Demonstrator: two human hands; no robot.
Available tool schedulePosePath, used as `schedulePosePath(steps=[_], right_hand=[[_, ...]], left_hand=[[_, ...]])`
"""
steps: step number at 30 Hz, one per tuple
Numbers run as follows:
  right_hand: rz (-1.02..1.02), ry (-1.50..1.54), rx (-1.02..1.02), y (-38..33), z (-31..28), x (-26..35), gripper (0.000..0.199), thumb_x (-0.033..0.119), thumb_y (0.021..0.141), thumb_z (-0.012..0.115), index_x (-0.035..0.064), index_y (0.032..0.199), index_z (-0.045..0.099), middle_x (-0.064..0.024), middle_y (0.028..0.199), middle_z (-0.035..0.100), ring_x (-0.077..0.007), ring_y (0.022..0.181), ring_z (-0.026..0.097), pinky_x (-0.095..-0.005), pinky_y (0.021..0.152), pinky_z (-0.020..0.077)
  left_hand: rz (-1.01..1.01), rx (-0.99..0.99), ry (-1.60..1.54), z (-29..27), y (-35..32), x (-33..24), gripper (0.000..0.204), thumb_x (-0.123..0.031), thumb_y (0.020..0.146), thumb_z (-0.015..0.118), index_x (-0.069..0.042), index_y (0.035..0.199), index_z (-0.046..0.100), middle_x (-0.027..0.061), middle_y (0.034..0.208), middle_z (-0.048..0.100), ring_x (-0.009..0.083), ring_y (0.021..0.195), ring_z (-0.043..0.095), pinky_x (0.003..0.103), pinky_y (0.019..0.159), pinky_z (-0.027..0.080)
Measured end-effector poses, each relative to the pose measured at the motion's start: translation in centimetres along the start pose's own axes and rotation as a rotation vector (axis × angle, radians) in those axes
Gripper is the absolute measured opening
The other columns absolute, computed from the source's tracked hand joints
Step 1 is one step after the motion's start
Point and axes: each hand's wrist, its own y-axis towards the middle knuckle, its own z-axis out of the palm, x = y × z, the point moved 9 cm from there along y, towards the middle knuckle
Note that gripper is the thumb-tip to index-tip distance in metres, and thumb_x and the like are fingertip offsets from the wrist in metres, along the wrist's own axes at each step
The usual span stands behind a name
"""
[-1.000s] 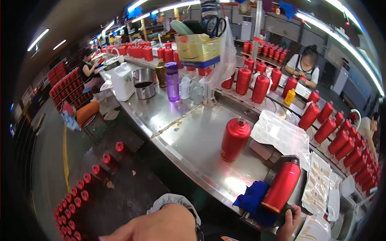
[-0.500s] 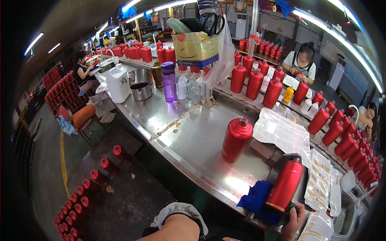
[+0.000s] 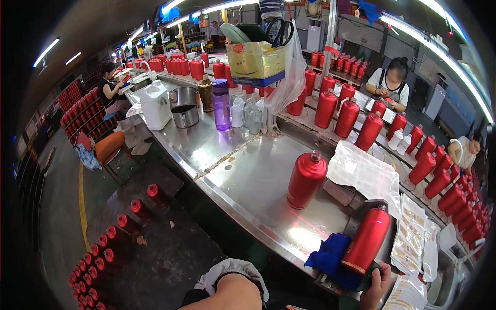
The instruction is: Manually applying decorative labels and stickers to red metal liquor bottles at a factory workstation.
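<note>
My right hand (image 3: 376, 287) is at the lower right, fingers curled around something dark at the base of a red bottle (image 3: 368, 238). What exactly they grip is hidden. That bottle lies tilted in a metal cradle, its neck pointing away from me, a blue cloth (image 3: 330, 253) bunched along its left side. Another red bottle (image 3: 307, 181) with a clear neck stands upright on the steel table (image 3: 243, 181), just beyond the cradle. A bare bent limb with a grey rolled cuff shows at the bottom edge; my left hand is out of the picture.
Printed sheets (image 3: 408, 240) lie right of the cradle, with a white plastic sheet (image 3: 364, 170) beyond. Red bottles line a conveyor behind the table; a co-worker (image 3: 390, 85) sits across it. A purple water bottle (image 3: 221, 106) and steel pots stand farther left. More red bottles stand lower left.
The red bottles on the conveyor have shifted rightward, and the yellow bottle among them no longer shows. My right hand and the tilted bottle stay in place.
</note>
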Motion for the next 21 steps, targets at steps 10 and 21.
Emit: schedulePosePath(steps=[10, 21], right_hand=[[-0.009, -0.016, -0.010, 0.05, -0.28, -0.41, 0.013, 0.007, 0.095, 0.050, 0.0018, 0.103, 0.060, -0.0019, 0.080, 0.059, -0.0083, 0.066, 0.052, -0.0199, 0.061, 0.0417], [0.012, -0.011, -0.024, -0.21, -0.42, -0.51, 0.009, 0.008, 0.091, 0.054, 0.0049, 0.098, 0.052, 0.0013, 0.090, 0.052, -0.0059, 0.082, 0.048, -0.0200, 0.076, 0.0395]], left_hand=[[-0.008, 0.024, -0.018, 0.06, 0.16, 0.21, 0.047, -0.045, 0.088, 0.057, -0.001, 0.073, 0.051, 0.0158, 0.075, 0.055, 0.0350, 0.073, 0.059, 0.045, 0.066, 0.047], [-0.008, 0.026, -0.026, -0.08, 0.24, 0.74, 0.049, -0.048, 0.090, 0.053, -0.001, 0.074, 0.052, 0.0162, 0.077, 0.056, 0.0357, 0.075, 0.059, 0.046, 0.067, 0.047]])
